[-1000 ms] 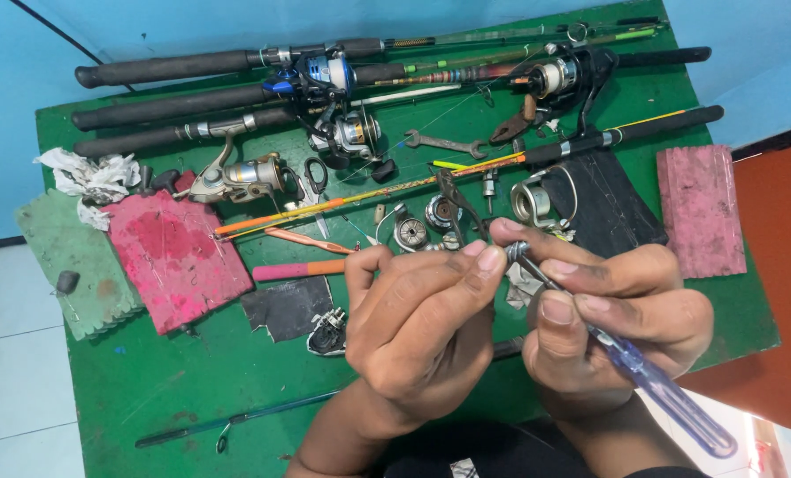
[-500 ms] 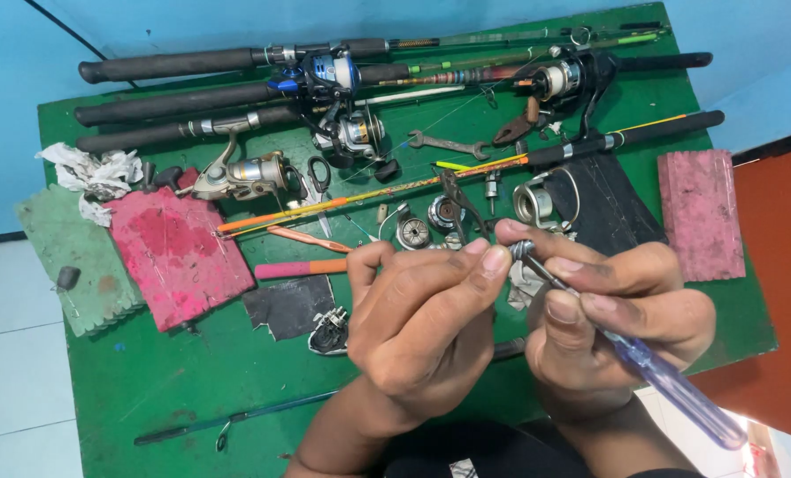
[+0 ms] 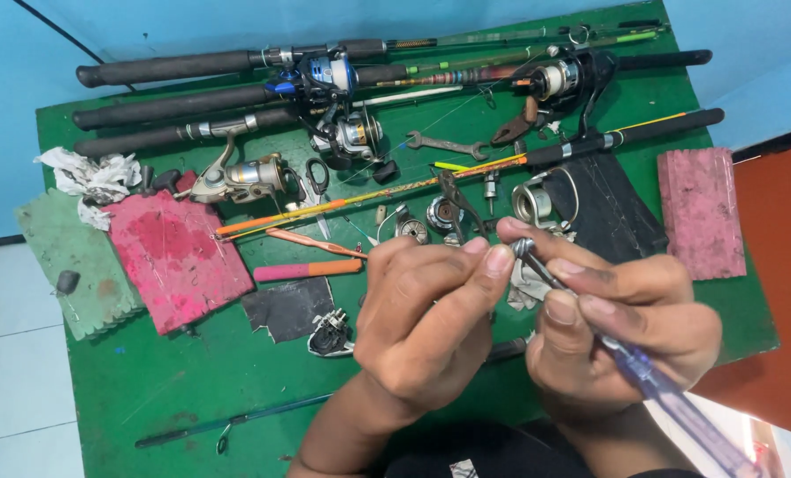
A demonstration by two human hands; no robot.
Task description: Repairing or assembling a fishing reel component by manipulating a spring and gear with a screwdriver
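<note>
Room: blue walls and a pale tiled floor around a green surface crowded with fishing tackle.
Landmark: a red foam pad lies on the surface's left part; places below are given from it.
Left hand: well to the right of the pad and raised over the surface, fingers drawn together, thumb and forefinger pinching a small metal part.
Right hand: farther right again, touching the left hand, wrapped round a screwdriver with a clear blue handle; its tip meets the metal part.
Change: since a second ago both hands sit a little lower and closer together, and the pinch on the part is unchanged; the work looks like steady fine turning, not a new step.
Beyond the pad: fishing rods with reels lie along the far edge.
Right of the pad: an orange-pink tool, a black scrap, a wrench.
Left of the pad: a green foam pad and crumpled paper.
</note>
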